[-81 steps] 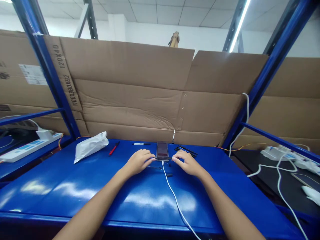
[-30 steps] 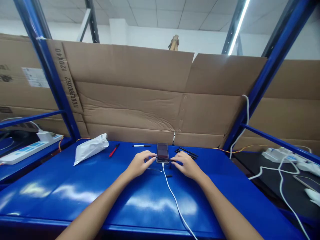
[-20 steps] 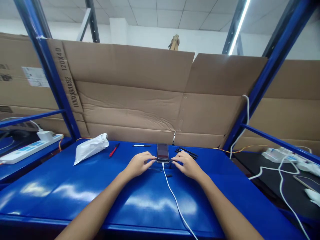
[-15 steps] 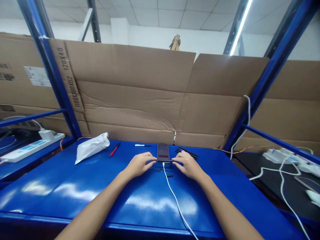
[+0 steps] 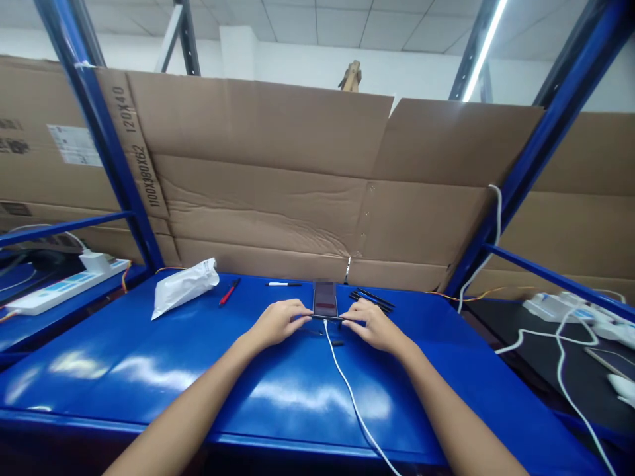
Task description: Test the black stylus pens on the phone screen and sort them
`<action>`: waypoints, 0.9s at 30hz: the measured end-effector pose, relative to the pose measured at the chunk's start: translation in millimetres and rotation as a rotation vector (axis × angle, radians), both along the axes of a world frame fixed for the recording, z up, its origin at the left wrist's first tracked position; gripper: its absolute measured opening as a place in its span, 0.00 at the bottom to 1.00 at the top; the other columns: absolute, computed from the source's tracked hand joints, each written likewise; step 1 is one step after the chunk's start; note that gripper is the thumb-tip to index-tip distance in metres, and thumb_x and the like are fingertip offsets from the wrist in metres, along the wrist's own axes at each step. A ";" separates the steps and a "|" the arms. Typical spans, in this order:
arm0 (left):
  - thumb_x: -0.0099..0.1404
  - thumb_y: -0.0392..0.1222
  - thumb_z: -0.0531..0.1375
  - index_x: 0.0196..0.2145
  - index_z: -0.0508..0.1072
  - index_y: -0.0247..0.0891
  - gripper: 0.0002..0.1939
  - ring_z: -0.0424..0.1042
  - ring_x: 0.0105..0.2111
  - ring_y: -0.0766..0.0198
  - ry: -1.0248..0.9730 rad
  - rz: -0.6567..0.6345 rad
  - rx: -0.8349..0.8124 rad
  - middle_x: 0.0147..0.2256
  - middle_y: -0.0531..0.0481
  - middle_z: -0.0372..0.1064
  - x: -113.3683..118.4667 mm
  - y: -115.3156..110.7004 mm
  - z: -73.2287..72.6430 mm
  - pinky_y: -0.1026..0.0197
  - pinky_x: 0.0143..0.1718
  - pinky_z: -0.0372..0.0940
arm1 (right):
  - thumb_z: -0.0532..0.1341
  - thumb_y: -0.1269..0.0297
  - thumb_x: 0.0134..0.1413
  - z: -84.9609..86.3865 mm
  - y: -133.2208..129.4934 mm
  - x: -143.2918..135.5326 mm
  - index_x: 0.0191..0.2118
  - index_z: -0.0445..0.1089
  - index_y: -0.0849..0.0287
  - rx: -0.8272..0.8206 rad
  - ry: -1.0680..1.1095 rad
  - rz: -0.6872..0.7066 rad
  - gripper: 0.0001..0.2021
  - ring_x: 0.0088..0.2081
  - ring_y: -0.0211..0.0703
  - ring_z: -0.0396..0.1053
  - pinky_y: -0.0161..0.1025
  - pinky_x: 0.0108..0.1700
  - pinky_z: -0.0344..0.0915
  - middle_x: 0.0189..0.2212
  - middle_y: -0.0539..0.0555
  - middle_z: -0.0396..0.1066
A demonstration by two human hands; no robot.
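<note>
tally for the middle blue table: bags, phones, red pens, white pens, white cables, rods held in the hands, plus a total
bag: 1
phone: 1
red pen: 1
white pen: 1
white cable: 1
thin dark rod, held between left hand and right hand: 1
total: 6

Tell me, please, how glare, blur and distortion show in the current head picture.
In the head view, white glare streaks the blue table; the light tube at upper right looks blown out; the thin dark rod between left hand and right hand looks soft; the blue posts lean outward, perhaps from lens distortion.
</note>
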State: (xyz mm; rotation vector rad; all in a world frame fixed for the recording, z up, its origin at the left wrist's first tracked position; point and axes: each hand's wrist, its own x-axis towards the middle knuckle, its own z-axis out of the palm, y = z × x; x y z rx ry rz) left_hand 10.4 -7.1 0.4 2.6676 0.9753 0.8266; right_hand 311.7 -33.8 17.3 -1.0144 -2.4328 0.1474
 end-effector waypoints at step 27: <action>0.74 0.48 0.57 0.47 0.80 0.44 0.13 0.75 0.40 0.59 0.154 -0.088 -0.049 0.40 0.50 0.78 18.2 -21.1 6.0 0.63 0.41 0.64 | 0.60 0.64 0.65 2.0 -5.8 -3.9 0.39 0.76 0.57 -0.126 0.009 -0.095 0.07 0.39 0.47 0.68 0.43 0.45 0.63 0.34 0.54 0.76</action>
